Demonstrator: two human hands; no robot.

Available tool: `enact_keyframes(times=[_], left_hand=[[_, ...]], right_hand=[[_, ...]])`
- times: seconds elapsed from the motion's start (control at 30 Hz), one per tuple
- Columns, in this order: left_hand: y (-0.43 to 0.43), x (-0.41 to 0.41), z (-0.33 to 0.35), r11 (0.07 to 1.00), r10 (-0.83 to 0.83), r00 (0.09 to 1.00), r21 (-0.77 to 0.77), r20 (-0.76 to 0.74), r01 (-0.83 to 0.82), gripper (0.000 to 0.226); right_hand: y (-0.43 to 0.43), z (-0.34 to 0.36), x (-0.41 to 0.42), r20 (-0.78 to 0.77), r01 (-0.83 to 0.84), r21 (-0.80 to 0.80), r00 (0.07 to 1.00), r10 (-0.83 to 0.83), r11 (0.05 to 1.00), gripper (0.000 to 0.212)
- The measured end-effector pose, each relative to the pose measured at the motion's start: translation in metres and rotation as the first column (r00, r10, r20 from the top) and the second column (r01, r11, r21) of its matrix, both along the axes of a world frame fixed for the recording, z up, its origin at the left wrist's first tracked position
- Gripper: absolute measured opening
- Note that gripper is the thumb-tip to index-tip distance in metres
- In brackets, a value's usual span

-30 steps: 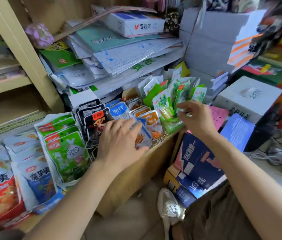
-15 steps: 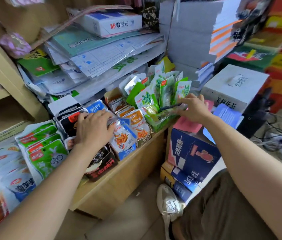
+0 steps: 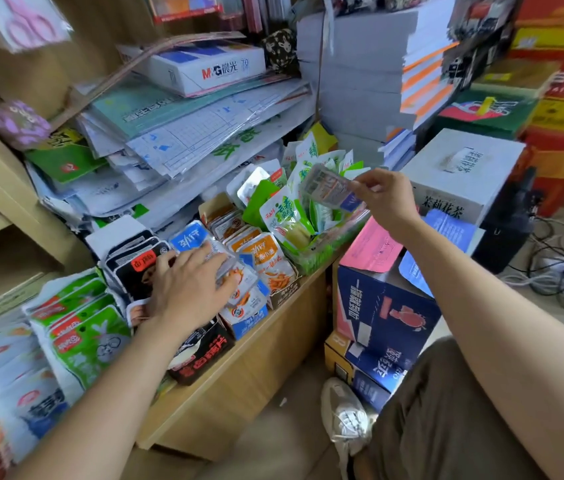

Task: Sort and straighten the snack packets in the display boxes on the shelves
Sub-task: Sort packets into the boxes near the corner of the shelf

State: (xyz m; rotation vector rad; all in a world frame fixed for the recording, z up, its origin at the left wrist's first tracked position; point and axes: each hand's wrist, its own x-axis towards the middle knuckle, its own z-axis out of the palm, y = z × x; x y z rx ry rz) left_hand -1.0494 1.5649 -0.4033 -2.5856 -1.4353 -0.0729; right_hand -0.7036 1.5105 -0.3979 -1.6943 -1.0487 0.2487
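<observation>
Snack packets stand in display boxes along a low wooden shelf [image 3: 239, 386]. My left hand [image 3: 187, 289] lies with spread fingers over the blue packets [image 3: 190, 237] and the black packets [image 3: 135, 261] in their black box [image 3: 201, 358]. To their right are orange packets [image 3: 263, 254]. My right hand [image 3: 384, 195] pinches a small clear packet [image 3: 327, 188] by its edge, lifted above the green basket [image 3: 322, 254] of green and white packets [image 3: 280, 213].
Green rabbit-print packets [image 3: 90, 337] and larger bags fill the shelf's left end. Stacked papers and an M&G box [image 3: 204, 67] pile up behind. Blue cartons [image 3: 377, 313] and a white tea box [image 3: 460, 174] stand to the right. My shoe [image 3: 346, 420] is on the floor.
My right hand has lifted a clear packet out of the green basket and holds it up. My left hand stays on the blue and black packets. The view shifted slightly.
</observation>
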Motion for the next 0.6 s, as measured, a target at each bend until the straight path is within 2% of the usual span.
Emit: enact_keyframes(times=[0.1, 0.2, 0.33, 0.4, 0.6], left_hand=[[-0.005, 0.003, 0.004, 1.000, -0.027, 0.999, -0.017, -0.041, 0.026, 0.056], [-0.005, 0.005, 0.012, 0.994, -0.058, 0.998, -0.098, -0.039, 0.054, 0.053], [0.001, 0.010, 0.028, 0.974, -0.040, 0.994, -0.225, -0.101, 0.016, 0.054], [0.000, 0.011, 0.032, 0.972, -0.058, 0.991, -0.232, -0.122, 0.028, 0.057], [-0.005, 0.019, 0.038, 0.992, -0.048, 0.998, -0.112, 0.050, 0.053, 0.054]], right_hand=[[-0.004, 0.005, 0.000, -0.160, -0.014, 0.060, 0.987, 0.024, 0.998, 0.015], [-0.008, 0.009, -0.002, -0.306, -0.029, 0.146, 0.949, 0.073, 0.989, 0.016], [-0.011, 0.011, -0.010, -0.330, -0.025, 0.169, 0.940, 0.080, 0.985, 0.014], [-0.012, 0.011, -0.013, -0.328, -0.016, 0.166, 0.942, 0.070, 0.986, 0.015], [-0.018, 0.008, -0.012, -0.312, -0.008, 0.136, 0.949, 0.051, 0.991, 0.021]])
